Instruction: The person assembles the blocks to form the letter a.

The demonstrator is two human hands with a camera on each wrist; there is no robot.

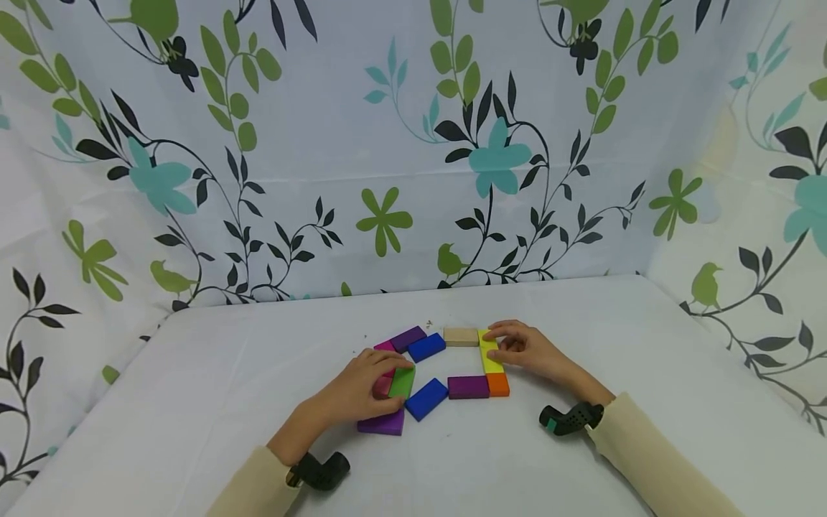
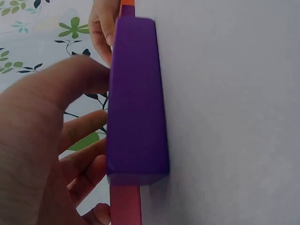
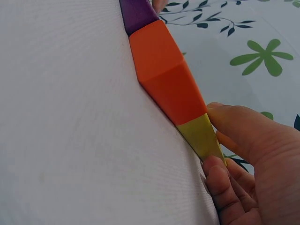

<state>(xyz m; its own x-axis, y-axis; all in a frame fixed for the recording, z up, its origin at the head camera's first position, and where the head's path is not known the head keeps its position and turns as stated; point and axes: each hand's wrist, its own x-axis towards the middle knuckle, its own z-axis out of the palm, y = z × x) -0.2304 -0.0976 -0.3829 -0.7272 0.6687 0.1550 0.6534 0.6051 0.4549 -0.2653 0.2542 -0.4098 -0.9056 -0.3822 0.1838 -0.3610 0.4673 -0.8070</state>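
At the table's middle, my left hand (image 1: 355, 391) pinches a green block (image 1: 402, 382), with the thumb at its near end and the index finger at its far end. Pink and red blocks (image 1: 382, 388) lie partly hidden under that hand; a purple block (image 1: 381, 424) sits just below it, large in the left wrist view. My right hand (image 1: 526, 350) holds a yellow block (image 1: 494, 365) between thumb and fingers. Another yellow block (image 1: 484, 335) lies beyond it, partly covered by the fingertips. An orange block (image 3: 166, 70) touches the yellow one's near end.
A plum block (image 1: 469, 388) and a tilted blue block (image 1: 426, 399) line the near side. Along the far side lie a plain wooden block (image 1: 461, 337), a second blue block (image 1: 426, 347) and a dark purple block (image 1: 408, 338). A patterned curtain (image 1: 413, 158) hangs behind the white table (image 1: 226, 402).
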